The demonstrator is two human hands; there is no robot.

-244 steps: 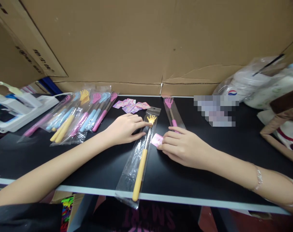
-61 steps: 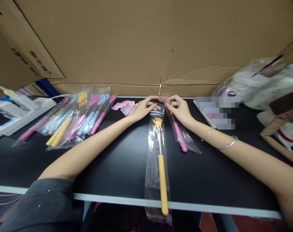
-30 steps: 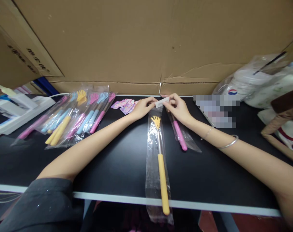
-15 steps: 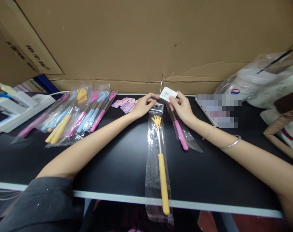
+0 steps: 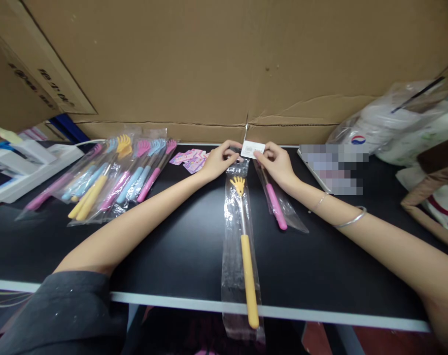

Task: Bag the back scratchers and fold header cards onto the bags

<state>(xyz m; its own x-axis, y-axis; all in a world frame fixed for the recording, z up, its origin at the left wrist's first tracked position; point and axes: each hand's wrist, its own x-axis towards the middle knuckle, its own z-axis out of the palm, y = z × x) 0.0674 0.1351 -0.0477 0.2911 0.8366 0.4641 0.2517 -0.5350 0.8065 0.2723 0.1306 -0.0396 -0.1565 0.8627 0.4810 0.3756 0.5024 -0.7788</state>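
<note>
A yellow hand-shaped back scratcher (image 5: 248,261) lies in a clear plastic bag (image 5: 233,246), its lower end over the table's front edge. My left hand (image 5: 220,160) is closed at the bag's top end, thumb and fingers pinched on it. Just to the right, my right hand (image 5: 279,165) pinches a small white card (image 5: 252,149) with printed barcode lines, held at the bag's mouth. Under my right hand lies a pink-handled back scratcher (image 5: 276,207) in another clear bag, its head hidden.
Several bagged back scratchers (image 5: 125,180) in pink, blue and yellow lie at the left. Small pink and purple cards (image 5: 194,160) sit beside my left hand. A white power strip (image 5: 35,172) is far left. A bagged cup (image 5: 379,125) and a plush toy (image 5: 441,197) stand right.
My right hand has turned the white card flatter and brought it left and slightly down toward the bag's mouth. My left hand stays at the bag's top.
</note>
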